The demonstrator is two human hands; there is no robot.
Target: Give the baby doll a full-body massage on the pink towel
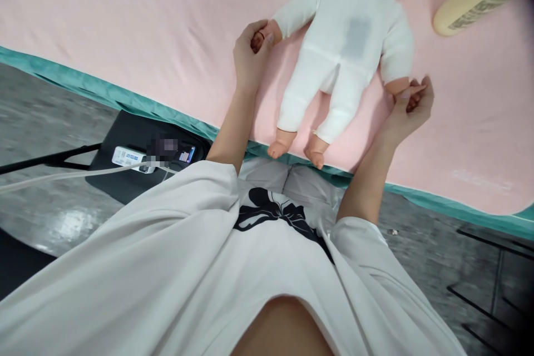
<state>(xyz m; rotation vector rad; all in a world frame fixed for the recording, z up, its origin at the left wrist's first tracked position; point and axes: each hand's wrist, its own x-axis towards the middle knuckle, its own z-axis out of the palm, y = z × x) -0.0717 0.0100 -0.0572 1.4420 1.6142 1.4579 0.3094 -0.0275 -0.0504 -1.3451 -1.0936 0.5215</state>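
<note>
A baby doll [346, 39] with a white cloth body lies on the pink sheet [167, 28], its feet toward me at the table's edge and its head cut off by the top of the view. My left hand [253, 55] is closed round the doll's hand on the left side. On the right side, my right hand [411, 105] pinches the doll's other hand between thumb and fingers. Both doll arms are spread out from its body.
A pale yellow bottle [475, 0] lies at the upper right. Teal cloth [459, 212] edges the table. Below left, a black stool [120, 139] holds a white power strip [129, 158] with a cable. Black metal legs stand at the lower right.
</note>
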